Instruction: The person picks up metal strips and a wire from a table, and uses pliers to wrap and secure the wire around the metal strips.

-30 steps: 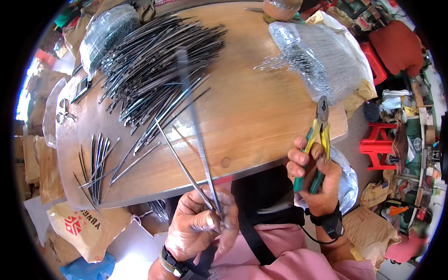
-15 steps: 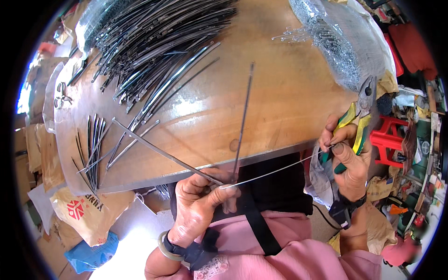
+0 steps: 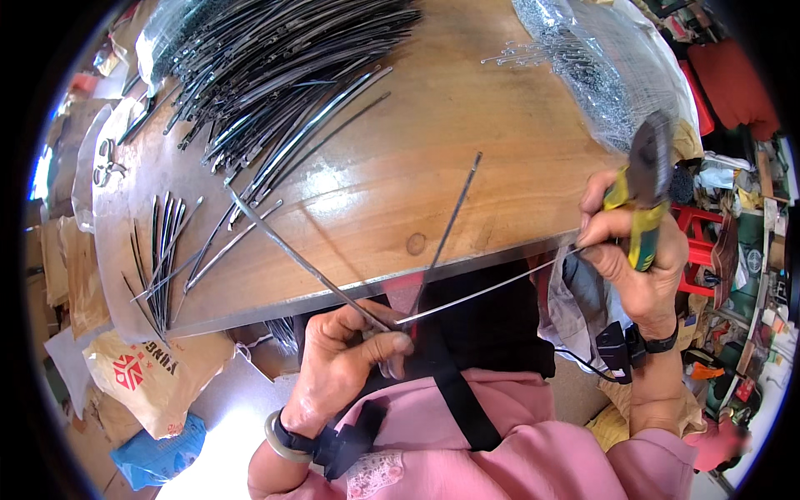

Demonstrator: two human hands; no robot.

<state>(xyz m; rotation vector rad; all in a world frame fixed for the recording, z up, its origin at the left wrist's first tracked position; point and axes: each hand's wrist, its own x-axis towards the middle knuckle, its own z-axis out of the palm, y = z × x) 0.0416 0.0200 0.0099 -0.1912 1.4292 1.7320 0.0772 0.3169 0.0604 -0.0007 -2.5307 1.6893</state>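
Lying far left: scissors, on the desk by its curved end.
Small rod cluster: thin dark rods fanned near the left edge; a paper sack sits below.
Large rod pile: dark rods heaped at the far side, loose ones trailing toward the near edge.
Left hand: fingers closed on two held rods, spread in a V. The left one's tip overlaps the loose rods in view; contact cannot be told.
Wire: thin, bright, spanning between the hands; whether joined to a rod cannot be told.
Right hand: apart from the left, pinching the wire's end and gripping pliers, whose blurred jaws cannot be read.
Obstructions, right: plastic-wrapped wire bundle beyond the pliers; red stool past the right hand.
Edges: desk's near edge runs just beyond the left hand and wire.
Room: bare wood between large pile and wrapped bundle; the right-leaning rod points into it.
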